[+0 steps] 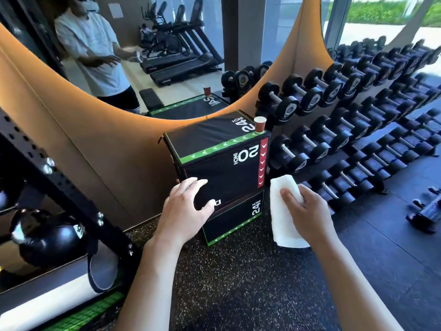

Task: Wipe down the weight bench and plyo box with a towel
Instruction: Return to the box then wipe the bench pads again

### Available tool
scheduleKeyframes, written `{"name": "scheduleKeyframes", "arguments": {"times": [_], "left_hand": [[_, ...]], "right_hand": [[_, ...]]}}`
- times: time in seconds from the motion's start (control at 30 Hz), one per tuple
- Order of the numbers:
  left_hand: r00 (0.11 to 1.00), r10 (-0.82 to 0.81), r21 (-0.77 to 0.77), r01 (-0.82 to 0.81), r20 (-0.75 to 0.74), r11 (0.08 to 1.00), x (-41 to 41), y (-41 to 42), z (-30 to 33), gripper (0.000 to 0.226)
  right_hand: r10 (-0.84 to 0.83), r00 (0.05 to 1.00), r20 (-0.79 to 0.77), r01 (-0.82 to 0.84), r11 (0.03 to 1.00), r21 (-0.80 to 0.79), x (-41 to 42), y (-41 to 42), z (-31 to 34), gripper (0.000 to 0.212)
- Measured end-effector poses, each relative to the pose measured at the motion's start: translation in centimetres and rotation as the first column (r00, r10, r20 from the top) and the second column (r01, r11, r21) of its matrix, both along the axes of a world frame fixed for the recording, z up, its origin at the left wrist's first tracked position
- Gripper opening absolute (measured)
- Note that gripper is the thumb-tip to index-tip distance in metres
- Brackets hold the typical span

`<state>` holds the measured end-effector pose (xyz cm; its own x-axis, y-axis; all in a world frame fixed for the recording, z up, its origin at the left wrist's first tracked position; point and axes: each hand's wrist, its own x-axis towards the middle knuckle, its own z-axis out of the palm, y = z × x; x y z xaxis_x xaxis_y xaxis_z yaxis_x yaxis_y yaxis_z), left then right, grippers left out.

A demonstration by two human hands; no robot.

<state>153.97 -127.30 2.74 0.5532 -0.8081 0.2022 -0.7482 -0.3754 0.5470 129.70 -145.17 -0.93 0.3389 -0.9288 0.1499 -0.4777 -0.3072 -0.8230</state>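
A: Plyo box [222,163], black with green and red edge strips; standing on the speckled floor [238,283] against the tan wall panel [78,144], just left of the dumbbell rack [358,130]; tallest dimension upright; "20 INCH" face turned toward the camera, "24 INCH" face turned up, both legends reading sideways; a second "24 INCH" mark low on the near face.

B: On top?

A: Red paper cup [259,125], upright on the far right corner of the top face, beside the "24" legend; only thing seen standing on the surface.

B: Hands?

A: Left hand [186,211] out in front of the near face, fingers [191,185] spread and lightly curved, gripping nothing; contact with the box not determinable. Right hand [310,211] gripping a folded white towel [284,211], fingers curled round it; towel hanging long axis near vertical, just right of the box's red-striped edge, apart from it.

B: Surroundings?

A: Mirror [167,56] above the box, reflecting a person in a white shirt, treadmills, a black bench pad and the box top with cup; black perforated rack upright [59,182] at left; black ball [47,237] and white roller [47,299] behind it; one loose dumbbell [427,211] on the floor at far right.
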Motion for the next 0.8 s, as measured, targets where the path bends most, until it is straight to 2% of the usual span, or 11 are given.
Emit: {"name": "scheduleKeyframes", "arguments": {"times": [0.13, 0.37, 0.6, 0.8], "left_hand": [[0.999, -0.036, 0.008, 0.036, -0.016, 0.999, 3.4, -2.6, -0.3, 0.056], [0.99, -0.129, 0.012, 0.13, -0.05, 0.991, 5.1, -9.3, -1.7, 0.055], [0.968, -0.246, 0.015, 0.247, -0.054, 0.969, 3.1, -18.7, -2.2, 0.056], [0.93, -0.362, 0.031, 0.365, -0.067, 0.931, -1.1, -30.3, -1.3, 0.066]], "right_hand": [[-0.006, 1.0, -0.017, 0.006, 1.0, 0.015, 2.9, -1.4, -0.4, 0.053], [-0.108, 0.993, -0.052, 0.11, 0.993, 0.046, 3.0, -5.4, -0.1, 0.049], [-0.205, 0.978, -0.027, 0.206, 0.975, 0.087, 0.5, -11.7, -0.6, 0.04], [-0.272, 0.962, -0.031, 0.273, 0.96, 0.057, -3.8, -20.7, -0.4, 0.038]]}}
